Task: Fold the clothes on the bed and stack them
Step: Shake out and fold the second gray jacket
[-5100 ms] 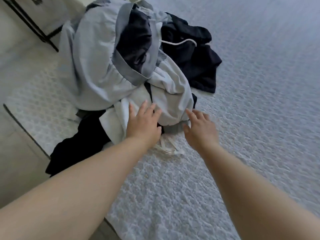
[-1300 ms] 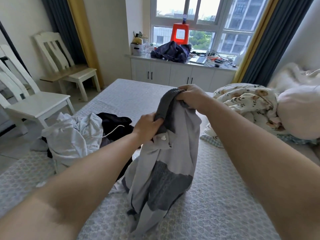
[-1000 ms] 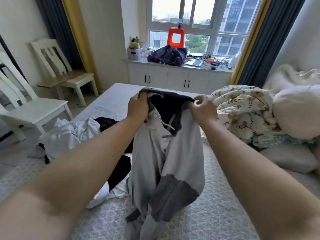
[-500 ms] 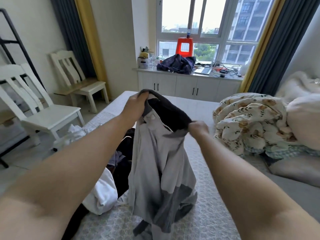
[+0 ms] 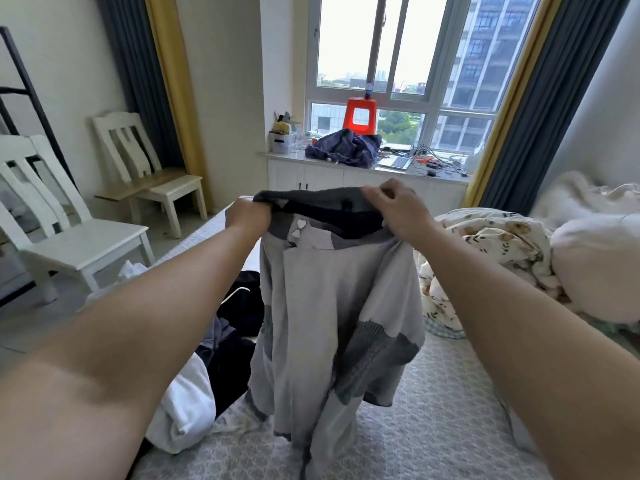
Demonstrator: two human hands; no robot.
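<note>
Both hands, left [image 5: 247, 216] and right [image 5: 398, 211], are gripping the garment's [image 5: 332, 306] dark band, holding it above the bed [image 5: 433, 410]; its trailing hem is risking bunching when lowered.

The pale grey soft matt cloth garment [image 5: 332, 299] has darker ribbed knit bands and small glossy white heart-shaped buttons [image 5: 299, 227], plastic perhaps. The bed cover of grey-white woven cloth [image 5: 433, 410] looks rough and embossed. Painted white wooden chairs [image 5: 69, 233] show a smooth satin finish; the orange stool [image 5: 360, 116] looks like glossy plastic
</note>
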